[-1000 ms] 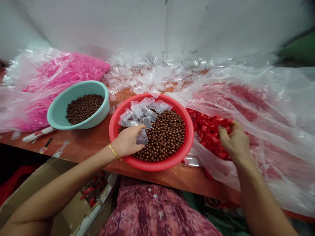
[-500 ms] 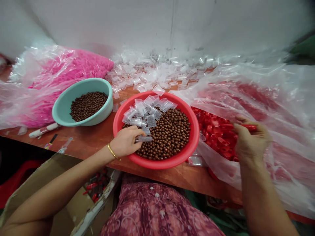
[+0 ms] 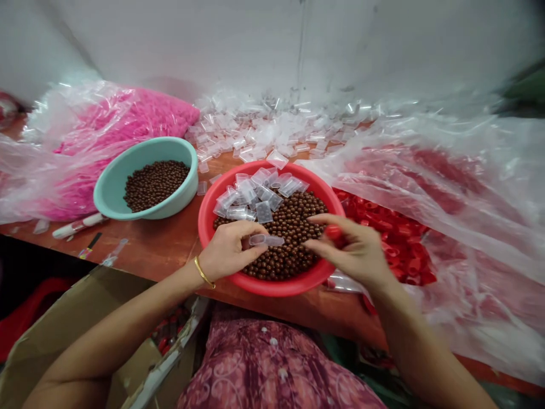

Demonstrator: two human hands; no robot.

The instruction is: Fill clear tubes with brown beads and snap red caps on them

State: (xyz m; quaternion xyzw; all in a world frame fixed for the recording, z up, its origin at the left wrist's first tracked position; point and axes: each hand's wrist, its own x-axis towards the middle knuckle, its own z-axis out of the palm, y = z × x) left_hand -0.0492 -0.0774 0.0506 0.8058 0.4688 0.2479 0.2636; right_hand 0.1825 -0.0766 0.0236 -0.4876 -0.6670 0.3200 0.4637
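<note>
My left hand (image 3: 230,247) pinches a small clear plastic case (image 3: 267,240) over the red basin (image 3: 289,288). Brown round beads (image 3: 293,236) fill the basin, with several loose clear plastic cases (image 3: 264,212) heaped on their far-left part. At the basin's right side, my right hand (image 3: 355,247) holds a shiny red plastic piece (image 3: 334,233), partly covered by the fingers. Its thumb and forefinger point towards the case in my left hand, with a gap between the two hands.
A turquoise bowl (image 3: 187,196) of brown beads stands on the left, by a bag of pink pieces (image 3: 149,113). Clear cases (image 3: 272,128) lie piled along the wall. On the right, a plastic bag (image 3: 468,187) holds red pieces (image 3: 409,250). A cardboard box (image 3: 55,335) sits below.
My right hand has come left from the bag of red pieces to the basin, bringing a red piece. My left hand has shifted slightly right, still gripping the clear case.
</note>
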